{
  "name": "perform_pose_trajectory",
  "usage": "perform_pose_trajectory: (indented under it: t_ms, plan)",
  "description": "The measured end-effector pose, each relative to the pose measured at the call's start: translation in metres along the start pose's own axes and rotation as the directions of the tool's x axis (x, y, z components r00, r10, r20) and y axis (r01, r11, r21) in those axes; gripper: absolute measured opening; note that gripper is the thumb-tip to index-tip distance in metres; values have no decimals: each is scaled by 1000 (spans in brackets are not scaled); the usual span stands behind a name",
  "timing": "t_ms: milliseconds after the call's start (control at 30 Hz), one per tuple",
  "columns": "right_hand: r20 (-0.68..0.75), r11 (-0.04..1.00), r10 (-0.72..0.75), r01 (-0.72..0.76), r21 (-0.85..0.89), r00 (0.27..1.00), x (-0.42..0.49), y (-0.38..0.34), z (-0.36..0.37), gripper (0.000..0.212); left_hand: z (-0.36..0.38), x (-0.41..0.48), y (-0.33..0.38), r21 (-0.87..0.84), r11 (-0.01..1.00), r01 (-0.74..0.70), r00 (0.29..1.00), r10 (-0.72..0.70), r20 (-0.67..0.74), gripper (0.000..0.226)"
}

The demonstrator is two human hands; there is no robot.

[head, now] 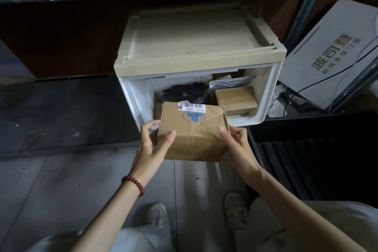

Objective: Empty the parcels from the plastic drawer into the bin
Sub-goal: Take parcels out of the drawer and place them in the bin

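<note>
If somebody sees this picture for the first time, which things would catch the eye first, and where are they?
First, the dented brown cardboard box with a blue logo, at the centre, held in the grip of the left hand and the right hand. Behind it stands the open cream plastic drawer, with a black plastic bag and a smaller taped brown carton inside.

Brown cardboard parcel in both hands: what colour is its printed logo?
The logo is blue; head view.

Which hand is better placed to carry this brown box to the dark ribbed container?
Probably right: the right hand grips the box on the side nearest the container; the left hand holds the far side.
</note>
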State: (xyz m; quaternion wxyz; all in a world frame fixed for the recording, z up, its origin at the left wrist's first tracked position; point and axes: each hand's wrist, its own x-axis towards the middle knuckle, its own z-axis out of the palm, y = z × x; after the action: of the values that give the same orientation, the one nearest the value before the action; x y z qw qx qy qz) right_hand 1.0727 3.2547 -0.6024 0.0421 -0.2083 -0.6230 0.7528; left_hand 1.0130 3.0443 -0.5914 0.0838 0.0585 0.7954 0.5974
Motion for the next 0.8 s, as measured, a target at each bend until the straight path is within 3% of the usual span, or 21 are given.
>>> perform_pose_trajectory:
  t_ms: [100,200,267,400,533,800]
  plan:
    - [-29,994,71,-73,-77,997,3,-2,-7,49,3,3,1,86,996,4,1000,-2,-23,34]
    - [-88,998,21,-27,-60,996,4,-3,-9,31,6,7,0,91,996,-8,999,12,-43,37]
    - [-73,1000,-4,1,-29,997,5,-3,-12,42,5,8,0,114,993,0,1000,4,-26,49]
    - [-20,990,-55,52,-132,998,4,-4,-20,73,5,8,0,220,975,1,1000,-3,7,79]
    - [13,994,-36,37,-107,999,2,1,-23,72,9,6,5,242,970,-31,999,28,19,74]
    - [10,991,129,-129,-39,992,-6,4,-22,71,17,2,23,190,978,-83,997,83,7,61]
